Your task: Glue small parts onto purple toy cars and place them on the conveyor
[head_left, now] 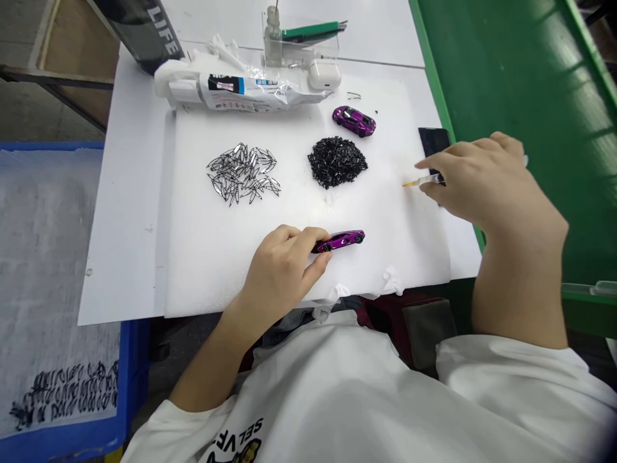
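My left hand (282, 267) is shut on a purple toy sports car (343, 241), pressing its rear end against the white foam board (216, 270). My right hand (477, 183) grips a small clear syringe (424, 181) with a yellow tip, held just above the board. Behind it lies a black phone (434, 145). A second purple toy car (353, 121) rests at the far side of the board. A heap of small black parts (337, 162) sits at mid-board, and a looser spread of slim silver-and-black parts (242, 172) lies to its left.
A white squeezed adhesive tube (241, 87), white earbuds case (324, 74), glass bottle (272, 38) and clear stand with green tools (311, 32) line the far edge. A green panel (520, 83) borders the right; a blue crate (58, 289) sits left.
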`<move>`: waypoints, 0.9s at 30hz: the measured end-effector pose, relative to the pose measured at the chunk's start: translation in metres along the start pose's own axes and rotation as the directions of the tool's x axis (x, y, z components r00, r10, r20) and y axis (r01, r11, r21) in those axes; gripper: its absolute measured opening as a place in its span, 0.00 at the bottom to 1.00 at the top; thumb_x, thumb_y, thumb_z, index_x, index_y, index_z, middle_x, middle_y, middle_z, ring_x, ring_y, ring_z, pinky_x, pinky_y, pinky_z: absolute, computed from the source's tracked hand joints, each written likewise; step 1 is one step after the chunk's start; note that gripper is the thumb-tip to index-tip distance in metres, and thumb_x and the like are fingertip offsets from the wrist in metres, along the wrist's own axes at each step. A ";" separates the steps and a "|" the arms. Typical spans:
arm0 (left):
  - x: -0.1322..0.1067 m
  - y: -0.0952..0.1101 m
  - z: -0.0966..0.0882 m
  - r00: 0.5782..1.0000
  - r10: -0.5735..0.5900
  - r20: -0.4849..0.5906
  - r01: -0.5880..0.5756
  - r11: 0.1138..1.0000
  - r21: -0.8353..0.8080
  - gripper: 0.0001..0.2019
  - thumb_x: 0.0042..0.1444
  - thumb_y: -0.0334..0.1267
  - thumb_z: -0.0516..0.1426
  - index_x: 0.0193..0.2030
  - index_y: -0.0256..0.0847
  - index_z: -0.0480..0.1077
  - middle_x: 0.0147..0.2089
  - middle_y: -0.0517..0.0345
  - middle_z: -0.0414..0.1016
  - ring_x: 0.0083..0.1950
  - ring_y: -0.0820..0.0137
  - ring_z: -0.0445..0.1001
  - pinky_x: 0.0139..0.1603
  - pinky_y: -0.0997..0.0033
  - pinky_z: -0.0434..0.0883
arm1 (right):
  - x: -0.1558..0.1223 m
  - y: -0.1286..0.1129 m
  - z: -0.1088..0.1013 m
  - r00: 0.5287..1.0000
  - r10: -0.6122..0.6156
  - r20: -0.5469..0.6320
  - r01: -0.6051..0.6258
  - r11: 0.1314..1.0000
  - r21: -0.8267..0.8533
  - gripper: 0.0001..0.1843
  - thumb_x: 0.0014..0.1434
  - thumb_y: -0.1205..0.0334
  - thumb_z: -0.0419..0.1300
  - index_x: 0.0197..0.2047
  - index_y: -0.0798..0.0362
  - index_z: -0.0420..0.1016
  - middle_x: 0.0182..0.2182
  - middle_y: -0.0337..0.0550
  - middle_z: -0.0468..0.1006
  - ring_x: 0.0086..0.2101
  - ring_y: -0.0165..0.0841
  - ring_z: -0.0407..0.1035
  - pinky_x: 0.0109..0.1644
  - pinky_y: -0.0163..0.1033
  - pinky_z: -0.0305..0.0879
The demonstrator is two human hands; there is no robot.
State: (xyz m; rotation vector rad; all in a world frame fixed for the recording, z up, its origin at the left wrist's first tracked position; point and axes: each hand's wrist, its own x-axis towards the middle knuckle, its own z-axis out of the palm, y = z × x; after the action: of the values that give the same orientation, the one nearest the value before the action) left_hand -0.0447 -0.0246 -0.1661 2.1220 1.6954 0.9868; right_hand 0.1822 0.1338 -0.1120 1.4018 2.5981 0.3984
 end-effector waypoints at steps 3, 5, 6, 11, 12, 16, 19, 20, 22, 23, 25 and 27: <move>0.000 0.000 0.000 1.000 -0.004 0.005 0.004 1.000 -0.004 0.07 0.58 0.34 0.55 0.44 0.38 0.68 0.39 0.58 0.77 0.39 0.69 0.71 0.40 0.69 0.71 | 0.004 -0.018 -0.006 0.992 -0.065 -0.104 0.087 0.972 0.217 0.15 0.59 0.66 0.55 0.50 0.56 0.73 0.44 0.50 0.74 0.46 0.42 0.66 0.55 0.46 0.57; 0.000 0.000 0.000 1.000 -0.008 0.005 0.008 1.000 -0.010 0.08 0.58 0.34 0.55 0.44 0.39 0.68 0.39 0.58 0.77 0.39 0.69 0.71 0.41 0.69 0.71 | 0.011 -0.034 -0.007 0.995 -0.051 -0.086 0.080 0.924 0.374 0.11 0.60 0.65 0.53 0.44 0.53 0.74 0.39 0.45 0.75 0.40 0.38 0.69 0.44 0.42 0.62; 0.001 0.000 0.000 1.000 -0.010 0.007 0.010 1.000 -0.015 0.08 0.58 0.34 0.55 0.44 0.39 0.68 0.39 0.58 0.77 0.40 0.69 0.71 0.41 0.69 0.71 | 0.015 -0.041 -0.005 0.998 -0.028 -0.060 0.050 0.907 0.419 0.09 0.59 0.65 0.54 0.40 0.53 0.74 0.36 0.44 0.75 0.37 0.36 0.69 0.40 0.41 0.62; 0.000 0.000 0.000 1.000 -0.012 0.013 0.012 0.999 -0.030 0.08 0.59 0.34 0.55 0.44 0.38 0.68 0.39 0.58 0.76 0.40 0.69 0.71 0.41 0.69 0.70 | 0.031 -0.064 0.010 0.998 0.026 -0.058 0.003 0.898 0.440 0.07 0.57 0.63 0.54 0.33 0.54 0.73 0.31 0.44 0.74 0.33 0.36 0.67 0.35 0.40 0.58; 0.000 0.000 0.000 1.000 -0.010 0.012 0.010 0.999 -0.030 0.08 0.59 0.34 0.55 0.44 0.38 0.68 0.39 0.58 0.76 0.40 0.69 0.71 0.41 0.69 0.70 | 0.033 -0.066 0.012 0.997 0.034 -0.066 -0.002 0.901 0.434 0.07 0.57 0.63 0.55 0.32 0.54 0.73 0.31 0.44 0.73 0.33 0.37 0.66 0.35 0.40 0.58; 0.000 0.000 0.000 1.000 -0.007 0.010 0.007 1.000 -0.025 0.08 0.59 0.35 0.54 0.44 0.37 0.68 0.38 0.57 0.76 0.39 0.69 0.70 0.40 0.69 0.70 | 0.036 -0.070 0.013 0.997 0.080 -0.020 -0.066 0.918 0.392 0.07 0.57 0.62 0.56 0.33 0.56 0.73 0.32 0.48 0.72 0.35 0.38 0.65 0.36 0.41 0.58; 0.000 -0.001 0.001 1.000 -0.003 0.005 0.003 1.000 -0.021 0.08 0.59 0.34 0.55 0.44 0.37 0.68 0.38 0.57 0.76 0.39 0.69 0.70 0.40 0.70 0.70 | 0.035 -0.070 0.012 0.998 0.064 -0.007 -0.056 0.929 0.367 0.07 0.57 0.64 0.55 0.33 0.56 0.73 0.32 0.48 0.72 0.34 0.37 0.65 0.36 0.41 0.58; 0.000 0.000 0.001 1.000 -0.003 0.004 0.003 1.000 -0.022 0.08 0.59 0.34 0.55 0.44 0.37 0.68 0.38 0.57 0.76 0.39 0.69 0.70 0.40 0.70 0.70 | 0.034 -0.069 0.012 0.998 0.052 -0.021 -0.041 0.932 0.360 0.07 0.57 0.64 0.54 0.33 0.56 0.73 0.31 0.48 0.72 0.34 0.37 0.65 0.36 0.41 0.57; 0.000 0.000 0.001 1.000 -0.003 0.007 0.003 1.000 -0.027 0.08 0.59 0.34 0.55 0.44 0.37 0.68 0.38 0.57 0.76 0.39 0.69 0.70 0.40 0.70 0.70 | 0.032 -0.067 0.014 0.997 0.039 -0.065 -0.015 0.939 0.344 0.08 0.58 0.64 0.53 0.32 0.56 0.73 0.31 0.48 0.73 0.33 0.37 0.65 0.34 0.40 0.57; 0.000 0.000 0.001 1.000 -0.004 0.008 0.004 1.000 -0.029 0.08 0.59 0.34 0.55 0.44 0.37 0.68 0.38 0.57 0.76 0.39 0.69 0.70 0.40 0.70 0.70 | 0.031 -0.065 0.015 0.995 0.036 -0.090 -0.003 0.942 0.335 0.09 0.58 0.64 0.53 0.32 0.56 0.73 0.30 0.47 0.73 0.32 0.36 0.65 0.33 0.40 0.56; 0.000 0.000 0.001 1.000 -0.006 0.007 0.006 1.000 -0.028 0.08 0.59 0.34 0.54 0.44 0.37 0.68 0.37 0.57 0.76 0.39 0.69 0.70 0.40 0.69 0.70 | 0.028 -0.062 0.017 0.990 0.022 -0.139 0.023 0.949 0.313 0.09 0.57 0.64 0.53 0.32 0.56 0.73 0.29 0.47 0.73 0.31 0.35 0.65 0.32 0.39 0.55; 0.000 0.000 0.001 1.000 -0.008 0.004 0.008 1.000 -0.026 0.07 0.59 0.35 0.55 0.44 0.37 0.68 0.37 0.57 0.76 0.39 0.69 0.70 0.40 0.69 0.71 | 0.025 -0.058 0.018 0.988 -0.011 -0.156 0.055 0.958 0.283 0.09 0.57 0.64 0.54 0.32 0.56 0.74 0.28 0.46 0.74 0.30 0.35 0.65 0.31 0.38 0.54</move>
State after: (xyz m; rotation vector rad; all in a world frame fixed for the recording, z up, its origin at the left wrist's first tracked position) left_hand -0.0446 -0.0245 -0.1669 2.0981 1.6790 0.9969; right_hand 0.1270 0.1271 -0.1469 1.4619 2.8947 0.1308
